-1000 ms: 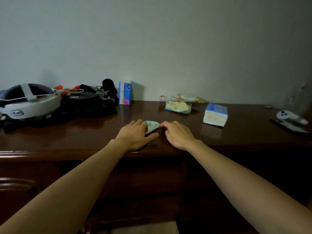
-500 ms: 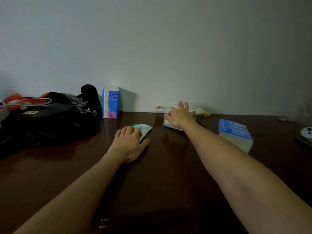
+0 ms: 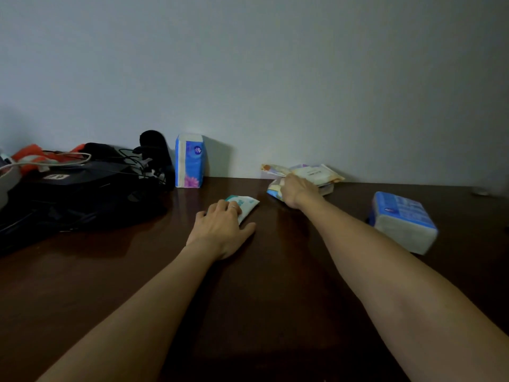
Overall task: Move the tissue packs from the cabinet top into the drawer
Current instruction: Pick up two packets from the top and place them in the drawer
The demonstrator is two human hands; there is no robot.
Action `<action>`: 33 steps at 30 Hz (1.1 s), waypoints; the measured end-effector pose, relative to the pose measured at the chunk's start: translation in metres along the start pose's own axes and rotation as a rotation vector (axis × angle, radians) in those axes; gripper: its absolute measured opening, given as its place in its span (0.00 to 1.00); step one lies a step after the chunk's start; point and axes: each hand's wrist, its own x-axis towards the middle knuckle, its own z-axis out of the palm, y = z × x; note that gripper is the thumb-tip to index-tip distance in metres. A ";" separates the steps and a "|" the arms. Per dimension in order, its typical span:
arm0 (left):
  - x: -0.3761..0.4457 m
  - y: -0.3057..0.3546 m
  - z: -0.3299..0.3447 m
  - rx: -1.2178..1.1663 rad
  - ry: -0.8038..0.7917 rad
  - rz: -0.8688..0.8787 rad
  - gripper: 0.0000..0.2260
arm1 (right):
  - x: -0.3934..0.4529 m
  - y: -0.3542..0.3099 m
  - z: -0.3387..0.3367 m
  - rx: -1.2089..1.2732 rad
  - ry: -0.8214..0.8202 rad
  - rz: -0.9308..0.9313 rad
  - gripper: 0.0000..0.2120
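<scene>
My left hand (image 3: 220,230) lies flat on the dark cabinet top (image 3: 261,285), its fingers pressing down on a small white-and-teal tissue pack (image 3: 245,204). Near the wall my right hand (image 3: 298,191) has its fingers curled around a pile of flat yellow and white tissue packs (image 3: 311,175). A tall blue and white tissue pack (image 3: 190,164) stands upright against the wall. A bulky blue-topped tissue pack (image 3: 402,221) lies at the right. No drawer shows in this view.
A black bag (image 3: 77,194) with cables, a black object and an orange-and-white item fills the left of the cabinet top. A small round thing (image 3: 480,192) sits at the far right by the wall.
The view has come closer over the cabinet top. My right hand went from the small pack to the pile by the wall and curled its fingers on it. My left hand stayed on the small pack.
</scene>
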 end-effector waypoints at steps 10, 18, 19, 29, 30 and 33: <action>-0.059 0.006 -0.032 -0.108 0.122 -0.209 0.32 | -0.123 0.006 -0.037 0.743 0.310 -0.190 0.17; -0.152 -0.003 -0.061 0.153 0.090 -0.104 0.24 | -0.219 -0.004 -0.040 1.429 -0.192 -0.087 0.10; -0.167 0.000 -0.062 0.148 0.129 -0.094 0.22 | -0.237 -0.006 -0.036 1.486 -0.176 -0.049 0.06; -0.339 0.057 -0.041 -0.686 0.565 0.030 0.33 | -0.445 -0.013 0.033 1.169 0.259 -0.240 0.06; -0.353 0.060 -0.035 -0.886 0.580 -0.028 0.32 | -0.460 -0.008 0.040 1.194 0.269 -0.241 0.04; -0.389 0.055 -0.008 -1.202 0.498 -0.379 0.24 | -0.499 0.012 0.068 1.210 0.269 -0.252 0.05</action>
